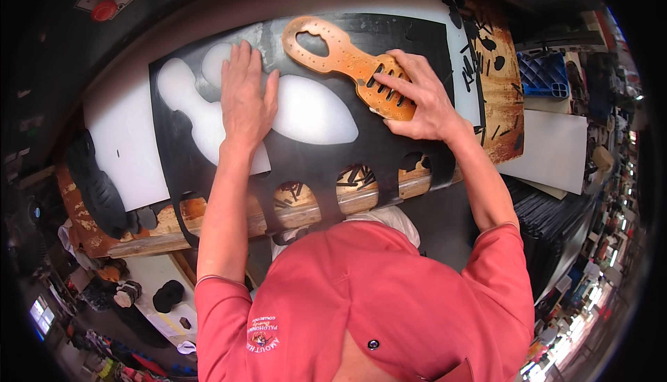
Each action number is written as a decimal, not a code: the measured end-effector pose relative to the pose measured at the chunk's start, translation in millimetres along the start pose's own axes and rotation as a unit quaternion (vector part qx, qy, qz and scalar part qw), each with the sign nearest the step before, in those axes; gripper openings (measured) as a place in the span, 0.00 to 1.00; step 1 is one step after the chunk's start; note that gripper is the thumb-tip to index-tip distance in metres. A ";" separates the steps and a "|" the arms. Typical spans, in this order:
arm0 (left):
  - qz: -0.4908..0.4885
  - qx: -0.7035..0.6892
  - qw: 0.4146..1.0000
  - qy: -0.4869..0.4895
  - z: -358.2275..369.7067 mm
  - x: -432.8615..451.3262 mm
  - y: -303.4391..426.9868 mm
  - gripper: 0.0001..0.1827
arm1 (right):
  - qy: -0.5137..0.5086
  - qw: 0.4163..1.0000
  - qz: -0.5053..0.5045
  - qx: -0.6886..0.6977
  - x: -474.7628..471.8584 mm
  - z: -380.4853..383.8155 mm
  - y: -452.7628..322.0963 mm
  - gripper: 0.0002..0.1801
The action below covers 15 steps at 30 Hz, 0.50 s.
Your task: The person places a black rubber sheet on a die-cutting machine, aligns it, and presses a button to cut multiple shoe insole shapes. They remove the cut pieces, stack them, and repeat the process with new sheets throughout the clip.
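Note:
My left hand lies flat on a thin black sheet, fingers extended and thumb apart, holding nothing. Beside it are large cut-outs in the sheet, through which a white cutting board shows. My right hand grips the slotted end of an orange, sole-shaped cutting die. The die rests at a slant on or just over the sheet's uncut right part; any gap beneath it is hard to judge. An oval opening pierces its far end. Rounded cut-outs also line the sheet's near edge, which overhangs the board.
A red push button is on the dark machine overhead. Black sole-shaped pieces lie at the left, and thin black offcuts at the right. The worn table's wooden edge runs before me. Stacked black sheets stand right.

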<state>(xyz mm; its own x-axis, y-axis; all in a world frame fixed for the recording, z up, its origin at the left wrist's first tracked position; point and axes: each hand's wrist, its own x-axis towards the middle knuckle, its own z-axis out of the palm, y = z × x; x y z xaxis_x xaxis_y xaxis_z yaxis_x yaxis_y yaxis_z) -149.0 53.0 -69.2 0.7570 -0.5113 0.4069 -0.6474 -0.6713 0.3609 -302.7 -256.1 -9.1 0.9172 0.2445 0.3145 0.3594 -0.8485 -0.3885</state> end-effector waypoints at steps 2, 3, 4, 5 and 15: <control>0.008 -0.006 1.000 0.014 -0.2 -0.3 0.8 0.27 | -0.007 1.000 -0.006 0.018 0.0 3.0 7.7 0.41; 0.007 -0.004 1.000 0.015 -0.3 -1.2 0.6 0.27 | -0.005 0.999 -0.005 0.031 -0.8 3.7 9.4 0.41; 0.006 -0.003 1.000 0.017 0.2 -2.1 -0.3 0.26 | -0.013 0.999 -0.008 0.031 -1.4 4.2 11.1 0.41; 0.015 0.003 1.000 0.020 1.2 -2.9 -1.2 0.26 | -0.014 0.999 -0.011 0.032 -1.5 4.3 12.5 0.40; -0.059 -0.181 0.982 0.010 -61.3 -53.7 30.2 0.17 | 0.095 0.993 0.062 -0.044 -42.2 5.5 -1.9 0.51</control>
<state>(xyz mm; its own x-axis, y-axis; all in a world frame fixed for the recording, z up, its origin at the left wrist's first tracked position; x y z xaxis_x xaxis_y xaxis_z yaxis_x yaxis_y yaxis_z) -214.6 93.0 -28.7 0.8286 -0.4292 0.3594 -0.5477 -0.4889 0.6789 -341.1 -262.2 -26.4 0.9013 0.0504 0.4302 0.2223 -0.9062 -0.3597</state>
